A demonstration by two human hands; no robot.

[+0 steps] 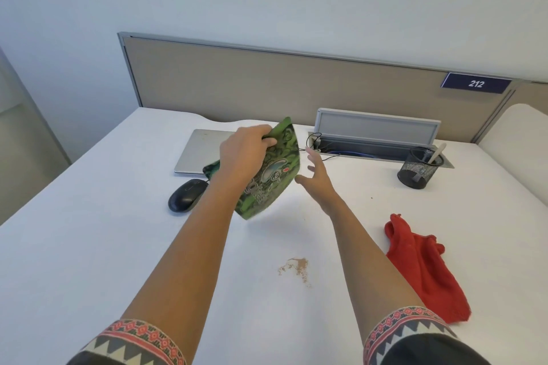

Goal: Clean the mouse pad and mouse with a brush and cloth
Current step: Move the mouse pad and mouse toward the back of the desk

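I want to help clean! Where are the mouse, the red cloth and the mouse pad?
mouse (186, 195), head view, top of its black shell.
cloth (422, 270), head view, middle of the red fabric.
mouse pad (275, 176), head view, printed green face.

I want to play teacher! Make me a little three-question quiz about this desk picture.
1. True or false: the mouse pad lies flat on the desk.
2. Which hand grips the mouse pad? A) left B) right C) both
3. Fill in: the cloth beside the right arm is coloured ____.

Key
1. False: it is up off the desk and tilted.
2. A: the left hand grips it, and the right hand is open near its edge.
3. Red.
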